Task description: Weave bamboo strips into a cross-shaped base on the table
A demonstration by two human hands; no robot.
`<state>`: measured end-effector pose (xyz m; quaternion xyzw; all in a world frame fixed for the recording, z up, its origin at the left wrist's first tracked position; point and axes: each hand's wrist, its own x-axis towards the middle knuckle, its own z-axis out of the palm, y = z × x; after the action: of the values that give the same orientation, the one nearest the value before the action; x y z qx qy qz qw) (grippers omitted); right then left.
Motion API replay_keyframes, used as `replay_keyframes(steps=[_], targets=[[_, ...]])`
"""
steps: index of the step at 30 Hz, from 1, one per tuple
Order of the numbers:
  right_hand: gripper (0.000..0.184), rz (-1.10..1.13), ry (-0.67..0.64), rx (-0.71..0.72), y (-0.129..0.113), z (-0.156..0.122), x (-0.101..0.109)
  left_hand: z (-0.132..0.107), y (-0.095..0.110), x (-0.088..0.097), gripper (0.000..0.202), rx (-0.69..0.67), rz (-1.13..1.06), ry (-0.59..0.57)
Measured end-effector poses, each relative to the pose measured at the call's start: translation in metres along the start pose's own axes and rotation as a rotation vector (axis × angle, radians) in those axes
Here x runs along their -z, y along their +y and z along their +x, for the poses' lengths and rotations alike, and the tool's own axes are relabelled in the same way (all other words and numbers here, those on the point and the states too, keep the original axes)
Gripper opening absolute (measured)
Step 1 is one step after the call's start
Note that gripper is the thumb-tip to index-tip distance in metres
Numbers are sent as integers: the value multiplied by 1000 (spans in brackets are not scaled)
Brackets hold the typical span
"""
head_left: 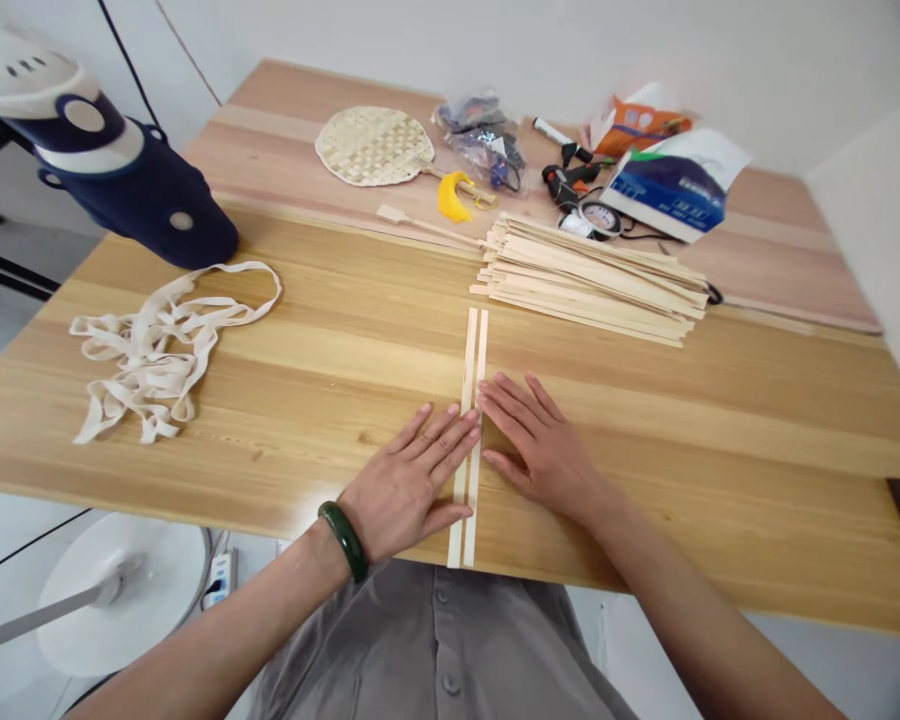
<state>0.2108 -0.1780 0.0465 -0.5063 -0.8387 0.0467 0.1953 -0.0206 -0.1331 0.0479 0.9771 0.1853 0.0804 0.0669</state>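
Two thin pale wooden strips [475, 350] lie side by side on the wooden table [307, 330], running from the near edge away from me. My left hand [409, 485] lies flat with fingers stretched out, its fingertips on the left strip. My right hand [540, 445] is also flat and open, fingertips touching the right strip. A green bangle [343, 540] sits on my left wrist. A stack of several more strips [592, 278] lies just beyond, to the right.
A tangle of white ribbon [157, 345] lies at the left. A dark blue and white device [112, 165] stands at the far left. At the back are a woven fan [375, 146], plastic bags, a glue gun [566, 182], tape and a blue packet [671, 190].
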Motion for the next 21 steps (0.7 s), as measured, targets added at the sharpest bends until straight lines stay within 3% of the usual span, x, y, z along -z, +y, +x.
replay_keyframes(steps=[13, 21], targets=[[70, -14, 73, -29, -3, -4, -7, 5, -7, -4, 75, -59, 8, -40], [71, -7, 84, -24, -4, -4, -7, 7, -7, -4, 73, -80, 28, 13]])
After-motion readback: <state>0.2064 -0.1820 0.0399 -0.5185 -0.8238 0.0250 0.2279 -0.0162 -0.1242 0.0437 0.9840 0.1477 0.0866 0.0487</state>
